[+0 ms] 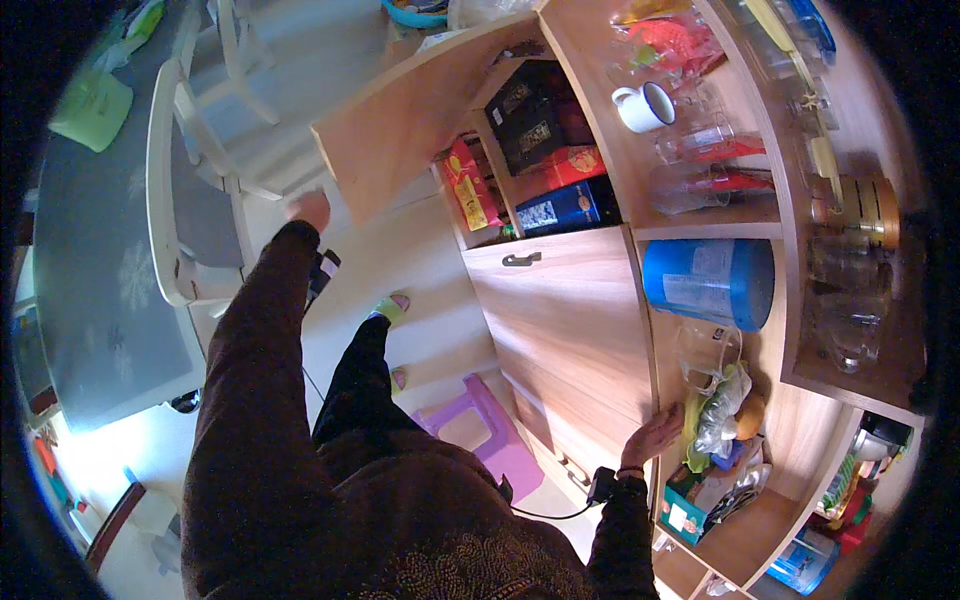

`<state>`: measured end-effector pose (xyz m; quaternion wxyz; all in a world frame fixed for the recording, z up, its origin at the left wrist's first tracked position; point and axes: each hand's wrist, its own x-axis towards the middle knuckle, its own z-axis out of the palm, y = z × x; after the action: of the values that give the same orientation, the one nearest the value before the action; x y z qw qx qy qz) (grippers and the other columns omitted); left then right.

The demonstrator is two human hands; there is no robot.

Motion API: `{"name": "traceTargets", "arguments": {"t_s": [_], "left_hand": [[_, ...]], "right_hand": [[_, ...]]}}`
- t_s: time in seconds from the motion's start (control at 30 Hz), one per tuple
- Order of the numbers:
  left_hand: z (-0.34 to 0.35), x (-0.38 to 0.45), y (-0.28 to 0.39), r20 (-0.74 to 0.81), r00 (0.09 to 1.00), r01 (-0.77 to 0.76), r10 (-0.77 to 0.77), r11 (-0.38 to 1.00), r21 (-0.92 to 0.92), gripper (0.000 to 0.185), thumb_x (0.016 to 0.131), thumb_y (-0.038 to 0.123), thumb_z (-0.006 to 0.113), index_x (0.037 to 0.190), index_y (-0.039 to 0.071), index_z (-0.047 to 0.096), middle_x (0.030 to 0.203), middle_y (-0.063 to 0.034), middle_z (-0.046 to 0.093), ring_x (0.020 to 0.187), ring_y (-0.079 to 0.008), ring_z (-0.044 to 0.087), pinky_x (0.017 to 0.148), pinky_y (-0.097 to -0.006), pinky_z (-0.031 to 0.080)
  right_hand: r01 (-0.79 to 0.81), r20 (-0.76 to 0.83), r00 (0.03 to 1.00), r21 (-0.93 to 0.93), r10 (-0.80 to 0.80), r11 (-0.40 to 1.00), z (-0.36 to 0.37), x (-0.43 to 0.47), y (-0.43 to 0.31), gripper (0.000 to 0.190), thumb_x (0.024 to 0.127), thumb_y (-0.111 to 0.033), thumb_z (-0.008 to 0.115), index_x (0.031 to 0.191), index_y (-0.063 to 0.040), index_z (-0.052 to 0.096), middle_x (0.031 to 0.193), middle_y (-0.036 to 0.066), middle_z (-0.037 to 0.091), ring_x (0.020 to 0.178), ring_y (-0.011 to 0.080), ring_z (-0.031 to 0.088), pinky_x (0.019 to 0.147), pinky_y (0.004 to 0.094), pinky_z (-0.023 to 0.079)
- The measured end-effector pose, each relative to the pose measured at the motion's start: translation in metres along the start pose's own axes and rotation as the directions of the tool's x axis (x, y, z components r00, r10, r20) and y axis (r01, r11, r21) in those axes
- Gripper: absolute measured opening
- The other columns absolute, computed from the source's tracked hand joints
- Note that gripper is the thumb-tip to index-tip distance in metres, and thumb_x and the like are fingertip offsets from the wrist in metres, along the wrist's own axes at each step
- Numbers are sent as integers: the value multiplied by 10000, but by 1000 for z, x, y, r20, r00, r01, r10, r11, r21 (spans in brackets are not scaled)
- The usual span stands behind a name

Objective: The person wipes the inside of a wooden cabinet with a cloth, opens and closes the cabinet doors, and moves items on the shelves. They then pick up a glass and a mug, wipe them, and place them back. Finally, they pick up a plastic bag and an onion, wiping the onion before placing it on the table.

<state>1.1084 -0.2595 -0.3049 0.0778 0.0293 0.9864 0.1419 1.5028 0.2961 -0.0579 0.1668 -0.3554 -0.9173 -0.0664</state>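
My left hand (310,208) is blurred, over the floor between a white chair (169,225) and an open wooden cabinet door (420,105); I see nothing in it, and its fingers are unclear. At the front edge of a wooden shelf (795,420), my right hand (652,441) reaches out with extended fingers. Its fingertips are beside a yellow-green item (696,439) and a clear plastic bag (721,420); whether they touch is unclear. Behind the door, the compartment holds a red box (469,184), a blue box (559,210) and dark boxes (529,116).
A blue canister (709,281), a clear pitcher (709,349) and a green carton (682,506) stand on the shelf. Beyond are a white enamel mug (643,107) and several glasses. A purple plastic stool (506,450) is by my legs. A grey table (112,285) lies left.
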Motion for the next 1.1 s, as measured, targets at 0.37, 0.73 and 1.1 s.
{"name": "traceTargets", "arguments": {"t_s": [0.37,0.73,1.1], "left_hand": [[14,48,37,-366,905,-300,219,937,-180,606,872,75,457,1454,108,290,1342,-178,485,1127,-364,552,906,-413,485],[26,-53,21,4,1000,24,-24,912,-411,588,830,126,497,1394,50,352,1026,-272,627,954,-403,615,794,-471,493],[133,-373,-132,526,851,215,4,910,-355,247,743,178,574,893,-14,612,959,-251,628,910,-389,607,809,-457,493]], "right_hand": [[-93,14,996,52,93,994,2,3,3,504,997,-373,342,1334,-16,454,1362,184,462,1261,369,396,1065,491,265],[-111,89,993,556,74,824,-2,7,20,446,984,-268,467,1312,31,420,1300,186,464,1199,316,443,1031,409,353],[600,-2,776,313,-631,736,-30,-17,-100,461,886,-148,575,1302,-9,434,1346,217,447,1252,391,407,1058,468,322]]}}
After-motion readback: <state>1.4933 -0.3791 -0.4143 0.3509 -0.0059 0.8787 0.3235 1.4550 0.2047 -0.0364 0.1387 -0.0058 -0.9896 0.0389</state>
